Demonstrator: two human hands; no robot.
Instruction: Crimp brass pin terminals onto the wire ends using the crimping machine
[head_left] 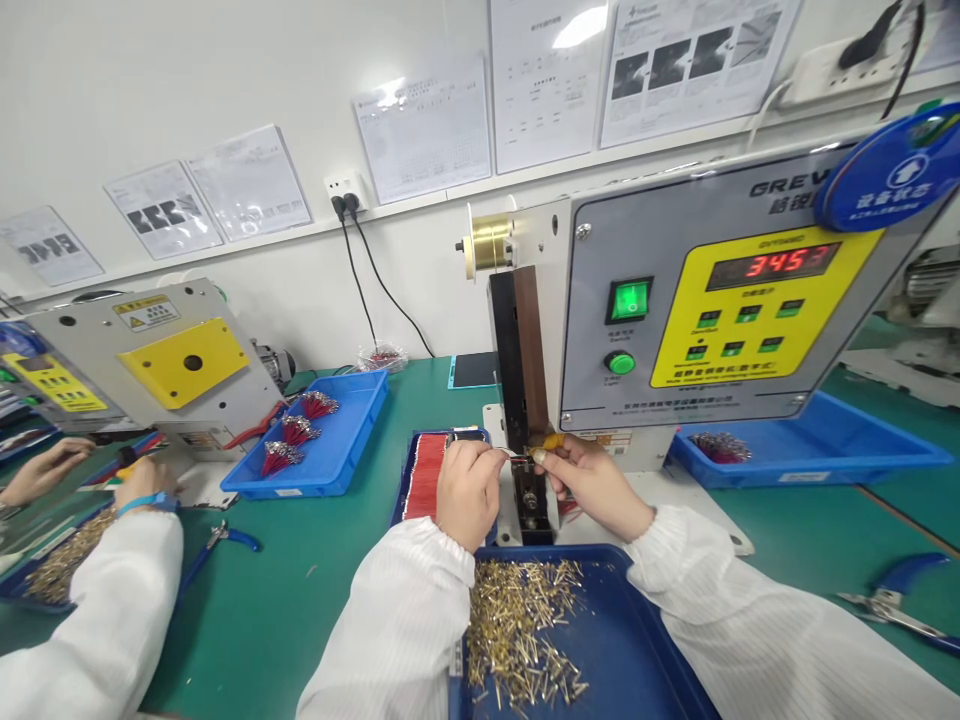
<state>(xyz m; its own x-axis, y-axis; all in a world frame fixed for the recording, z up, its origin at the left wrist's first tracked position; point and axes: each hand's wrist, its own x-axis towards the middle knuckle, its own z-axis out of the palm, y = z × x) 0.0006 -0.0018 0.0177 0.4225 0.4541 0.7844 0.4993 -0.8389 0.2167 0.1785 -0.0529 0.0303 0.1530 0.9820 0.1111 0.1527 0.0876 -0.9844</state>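
two hands pinch almost shut — the left hand (469,490) grips a thin wire (513,454), the right hand (592,483) something too small to tell.

green workbench (247,610) | blue tray of brass pins (645,640) | blue tray of red wires (356,420) | blue-handled pliers (892,600)

Left hand (469,494), right hand (596,485), bench machine (525,340)
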